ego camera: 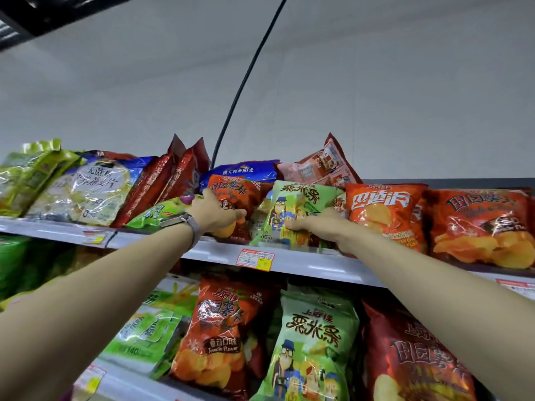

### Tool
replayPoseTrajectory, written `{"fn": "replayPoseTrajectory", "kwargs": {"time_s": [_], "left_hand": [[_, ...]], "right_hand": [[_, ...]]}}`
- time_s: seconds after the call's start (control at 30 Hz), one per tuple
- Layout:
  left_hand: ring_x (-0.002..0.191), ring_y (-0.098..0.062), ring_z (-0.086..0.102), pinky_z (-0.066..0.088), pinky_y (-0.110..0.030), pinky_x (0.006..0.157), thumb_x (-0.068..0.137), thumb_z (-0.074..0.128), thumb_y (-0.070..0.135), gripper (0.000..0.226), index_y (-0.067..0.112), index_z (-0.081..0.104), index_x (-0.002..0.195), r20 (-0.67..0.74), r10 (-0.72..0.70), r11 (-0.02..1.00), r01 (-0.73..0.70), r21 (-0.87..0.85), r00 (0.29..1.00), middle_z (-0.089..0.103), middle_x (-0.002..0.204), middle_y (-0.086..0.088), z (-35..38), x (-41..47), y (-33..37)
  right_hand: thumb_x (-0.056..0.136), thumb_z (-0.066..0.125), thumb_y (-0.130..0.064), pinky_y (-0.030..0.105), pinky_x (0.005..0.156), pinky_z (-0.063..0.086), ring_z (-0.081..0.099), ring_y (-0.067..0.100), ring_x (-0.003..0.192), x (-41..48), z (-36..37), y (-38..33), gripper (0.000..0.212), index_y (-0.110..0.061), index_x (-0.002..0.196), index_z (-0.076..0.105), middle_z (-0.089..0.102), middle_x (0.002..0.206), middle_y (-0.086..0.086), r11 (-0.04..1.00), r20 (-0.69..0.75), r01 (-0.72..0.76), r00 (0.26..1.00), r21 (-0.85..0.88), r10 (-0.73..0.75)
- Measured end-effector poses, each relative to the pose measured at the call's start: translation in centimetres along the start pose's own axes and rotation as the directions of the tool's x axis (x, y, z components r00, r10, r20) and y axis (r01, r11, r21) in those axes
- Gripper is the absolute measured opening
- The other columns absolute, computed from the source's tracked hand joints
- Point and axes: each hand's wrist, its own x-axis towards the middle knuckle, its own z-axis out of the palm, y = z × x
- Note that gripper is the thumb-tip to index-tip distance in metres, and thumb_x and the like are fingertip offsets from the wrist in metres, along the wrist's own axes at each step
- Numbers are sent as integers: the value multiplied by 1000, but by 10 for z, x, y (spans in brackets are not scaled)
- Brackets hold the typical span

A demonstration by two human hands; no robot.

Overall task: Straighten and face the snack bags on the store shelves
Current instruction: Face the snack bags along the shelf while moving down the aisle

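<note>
Bkgd: plain grey-white wall [376, 82] above the shelving. Black cable [246, 73] runs up the wall. Dark ceiling fixture [43, 15] top left. Shelf edges [304, 264] white w/ price tags [255, 259].

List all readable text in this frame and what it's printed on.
"Tomato Flavor": orange chip bag, lower shelf.
"140": green bag, lower left.
Large Chinese brand characters show on most bags, including the green cartoon bag under the right hand and the orange bag at the left hand.
Price tag: too small and blurred.

black cable [248, 73] against grey wall [376, 82]
</note>
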Motion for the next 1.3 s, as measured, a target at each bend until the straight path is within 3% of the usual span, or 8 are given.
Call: {"fn": "replayPoseTrajectory", "kwargs": {"time_s": [0.13, 0.4, 0.53, 0.63, 0.77, 0.87, 1.13, 1.3], "left_hand": [[139, -45, 46, 41, -50, 115, 75, 82, 68, 117, 4, 25, 154, -86, -82, 992, 73, -103, 993, 43, 151, -27, 11, 7, -1], [128, -44, 57, 49, -46, 106, 76, 87, 60, 102, 0, 38, 142, -143, -87, 975, 55, -216, 986, 57, 139, -25, 14, 13, 3], [126, -38, 60, 49, -46, 110, 72, 82, 65, 102, 8, 43, 147, -178, -136, 800, 2, -600, 975, 60, 139, -16, -7, 16, 4], [115, -31, 66, 54, -48, 105, 54, 76, 78, 112, 16, 49, 144, -218, -167, 671, -51, -740, 962, 66, 131, -9, -32, 18, -2], [107, -23, 68, 57, -44, 98, 66, 80, 69, 97, 18, 47, 141, -269, -145, 645, -115, -756, 952, 65, 121, -3, -64, 8, -13], [90, -12, 64, 54, -30, 81, 84, 80, 54, 74, 17, 48, 138, -336, -121, 681, -168, -712, 934, 62, 106, 2, -81, -1, -32], [102, -32, 75, 61, -52, 92, 44, 80, 90, 109, 23, 62, 128, -314, -63, 816, -133, -563, 947, 76, 110, -10, -105, -18, -75], [101, -29, 73, 60, -51, 94, 64, 79, 77, 90, 26, 50, 132, -275, 18, 836, -165, -522, 961, 74, 113, -7, -89, -29, -48]], "right_hand": [[26, 89, -78, 43, 97, 55, 64, 24, 113, 15, 4, 6, 130, -17, 135, 51, 67, 123, -3, 995, -159, 100, 983, 22, -95], [66, 94, -50, 33, 97, 45, 59, 26, 124, -7, -30, -2, 110, -17, 148, 30, 60, 136, -1, 968, -436, 227, 886, 104, -160], [63, 93, -57, 45, 103, 51, 59, 30, 125, -2, -41, -5, 119, -17, 151, 23, 58, 140, 4, 979, -470, 201, 866, 18, -169], [63, 92, -57, 47, 104, 51, 58, 31, 126, 3, -30, -12, 118, -15, 150, 25, 58, 140, 6, 982, -439, 188, 881, -14, -175], [69, 91, -54, 42, 106, 47, 54, 35, 131, 16, 15, -33, 123, -11, 156, 15, 54, 145, 12, 983, -332, 184, 927, -5, -175], [75, 87, -52, 42, 109, 45, 49, 36, 138, 24, 57, -54, 129, -3, 160, 4, 48, 152, 18, 990, -209, 143, 968, 15, -136], [78, 80, -63, 42, 105, 50, 56, 35, 129, 30, 125, -84, 103, 2, 147, 43, 50, 150, 19, 987, 102, 160, 982, 11, -161], [69, 74, -79, 43, 110, 46, 52, 33, 132, 20, 105, -74, 113, -8, 151, 43, 50, 150, 11, 971, 198, 240, 951, 18, -239]]}}
